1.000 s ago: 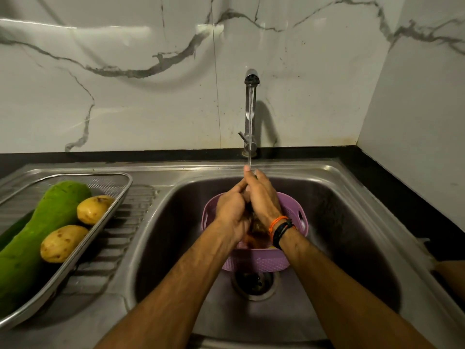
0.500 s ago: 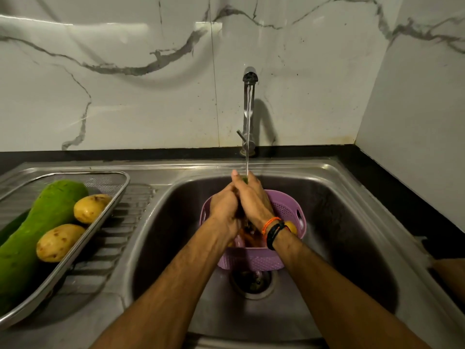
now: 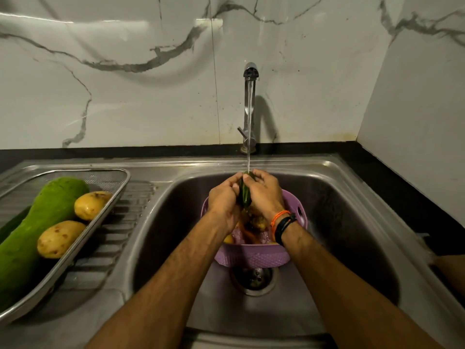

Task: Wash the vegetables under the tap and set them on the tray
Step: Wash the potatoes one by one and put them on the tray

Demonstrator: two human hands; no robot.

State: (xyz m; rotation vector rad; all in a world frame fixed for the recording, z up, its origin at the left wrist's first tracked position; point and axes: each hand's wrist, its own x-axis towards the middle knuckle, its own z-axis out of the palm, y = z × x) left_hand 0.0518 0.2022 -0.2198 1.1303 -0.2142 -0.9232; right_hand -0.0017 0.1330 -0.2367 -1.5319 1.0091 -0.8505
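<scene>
Both hands, left hand and right hand, clasp the small dark-green cucumber-like vegetable under the chrome tap's stream above the purple plastic basket; it looks light, firm and wet-slippery, best gripped round its middle.

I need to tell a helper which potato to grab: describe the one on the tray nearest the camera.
Left of the sink sits a metal tray. Beside its long green gourd lie two potatoes; yours is the nearer potato, closer to the camera.
</scene>
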